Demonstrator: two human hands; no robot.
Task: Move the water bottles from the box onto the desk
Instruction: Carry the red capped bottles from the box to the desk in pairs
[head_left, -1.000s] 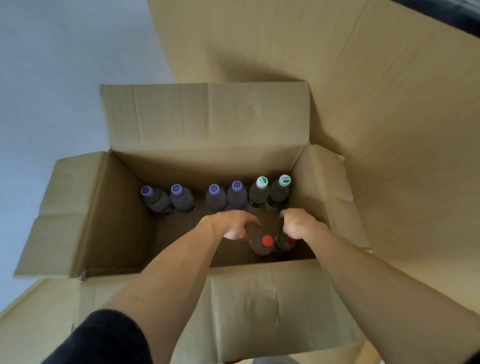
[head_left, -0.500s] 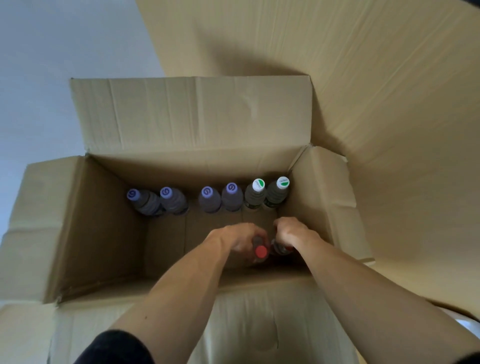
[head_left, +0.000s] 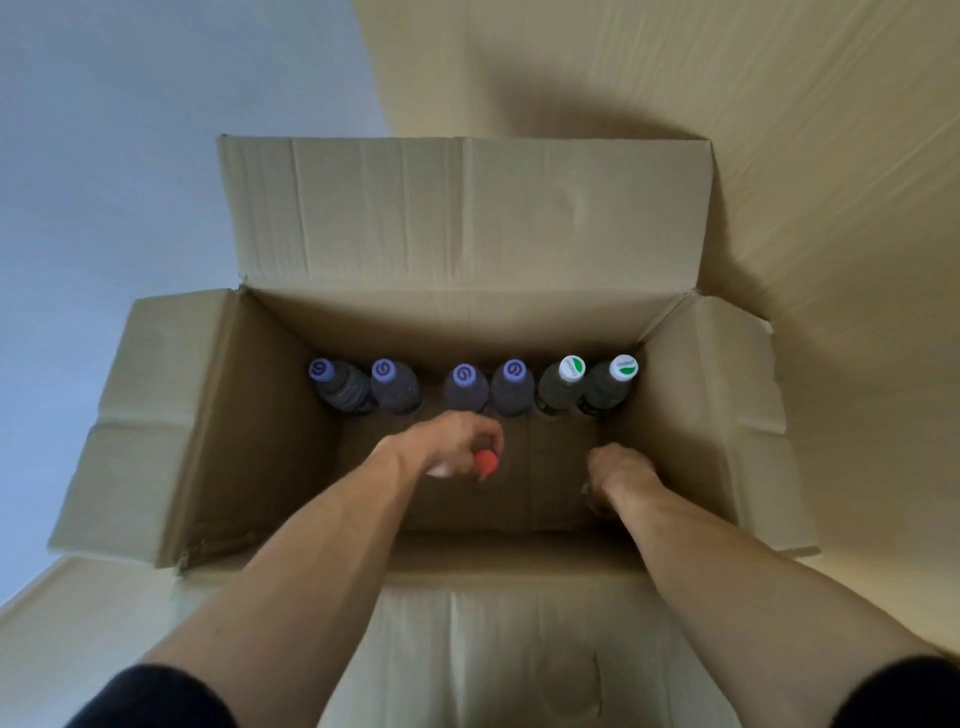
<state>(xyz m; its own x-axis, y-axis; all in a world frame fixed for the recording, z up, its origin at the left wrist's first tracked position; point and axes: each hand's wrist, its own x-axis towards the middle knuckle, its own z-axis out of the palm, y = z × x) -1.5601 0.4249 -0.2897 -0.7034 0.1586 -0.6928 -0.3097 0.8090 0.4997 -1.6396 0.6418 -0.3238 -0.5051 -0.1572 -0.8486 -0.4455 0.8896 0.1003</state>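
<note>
An open cardboard box (head_left: 270, 415) stands below me with its flaps spread. Along its far wall stand several bottles: purple-capped ones (head_left: 467, 387) on the left and two with white-and-green caps (head_left: 613, 387) on the right. My left hand (head_left: 457, 441) grips a red-capped bottle (head_left: 487, 461) near the box's middle, lifted off the floor of the box. My right hand (head_left: 618, 467) is curled round another bottle (head_left: 589, 496) by the right wall; that bottle is almost wholly hidden under the hand.
A large sheet of cardboard (head_left: 779, 156) lies behind and right of the box. A pale grey surface (head_left: 130, 156) lies to the left. The near flap (head_left: 493, 649) hangs toward me between my arms.
My hands have drawn apart: the left moved left and up with the red-capped bottle, the right moved toward the right wall with its bottle. The view has shifted closer over the box.
</note>
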